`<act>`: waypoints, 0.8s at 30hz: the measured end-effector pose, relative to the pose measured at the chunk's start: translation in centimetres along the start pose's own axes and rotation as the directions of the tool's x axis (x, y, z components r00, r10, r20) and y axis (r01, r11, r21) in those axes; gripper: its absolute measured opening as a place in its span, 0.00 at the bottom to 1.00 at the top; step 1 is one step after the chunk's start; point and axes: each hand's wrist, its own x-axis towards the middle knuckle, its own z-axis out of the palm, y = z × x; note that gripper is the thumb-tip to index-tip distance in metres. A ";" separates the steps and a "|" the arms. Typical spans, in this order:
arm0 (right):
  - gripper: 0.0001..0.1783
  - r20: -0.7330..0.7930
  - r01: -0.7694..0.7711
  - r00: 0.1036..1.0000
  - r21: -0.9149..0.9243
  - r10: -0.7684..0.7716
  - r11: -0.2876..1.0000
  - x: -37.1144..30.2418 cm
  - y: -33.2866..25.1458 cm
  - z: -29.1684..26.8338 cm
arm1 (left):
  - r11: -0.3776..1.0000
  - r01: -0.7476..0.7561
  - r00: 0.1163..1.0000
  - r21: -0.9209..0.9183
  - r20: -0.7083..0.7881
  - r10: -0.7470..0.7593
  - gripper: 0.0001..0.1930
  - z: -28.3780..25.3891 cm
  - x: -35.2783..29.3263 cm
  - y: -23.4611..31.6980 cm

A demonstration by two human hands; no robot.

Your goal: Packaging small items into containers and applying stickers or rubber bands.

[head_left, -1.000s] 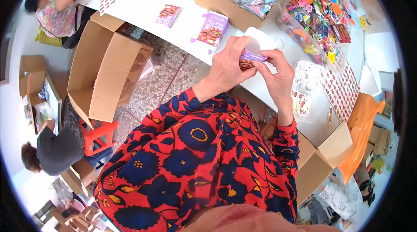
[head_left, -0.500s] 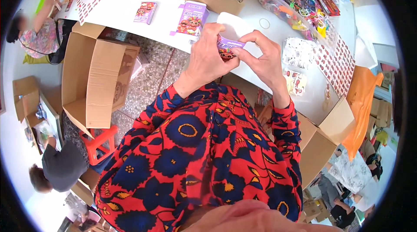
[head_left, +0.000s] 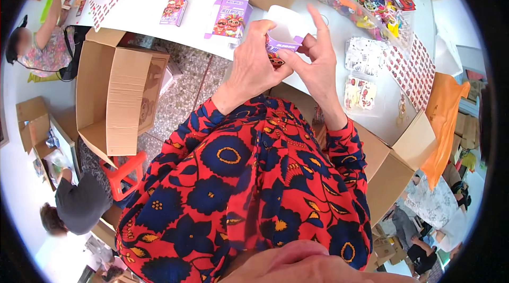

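box (head_left: 280,46) is pinched by left grip (head_left: 253,61), seemingly for steadiness, its purple edge pinched by right grip (head_left: 318,65), forefinger (head_left: 320,24) raised clear of the white flap (head_left: 286,19).

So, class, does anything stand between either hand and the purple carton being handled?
Nothing visible does. The left hand holds the purple carton directly, and the right hand is right up at it, thumb over its near side. The carton's open white flap extends from the far side and blocks neither hand.
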 end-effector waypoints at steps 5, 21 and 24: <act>0.35 0.068 -0.090 0.993 -0.053 0.094 0.994 -0.1 0.2 -0.1 | 0.999 -0.019 1.000 0.031 0.004 0.019 0.34 -0.4 0.2 0.2; 0.16 0.278 -0.074 0.952 -0.203 0.130 0.976 0.0 -1.0 -4.1 | 0.915 0.124 0.959 -0.385 0.282 -0.011 0.11 -2.7 1.0 -0.7; 0.16 0.256 -0.108 0.954 -0.195 0.157 0.975 0.0 -0.5 -4.0 | 0.918 0.122 0.959 -0.377 0.284 -0.011 0.12 -2.7 1.0 -0.7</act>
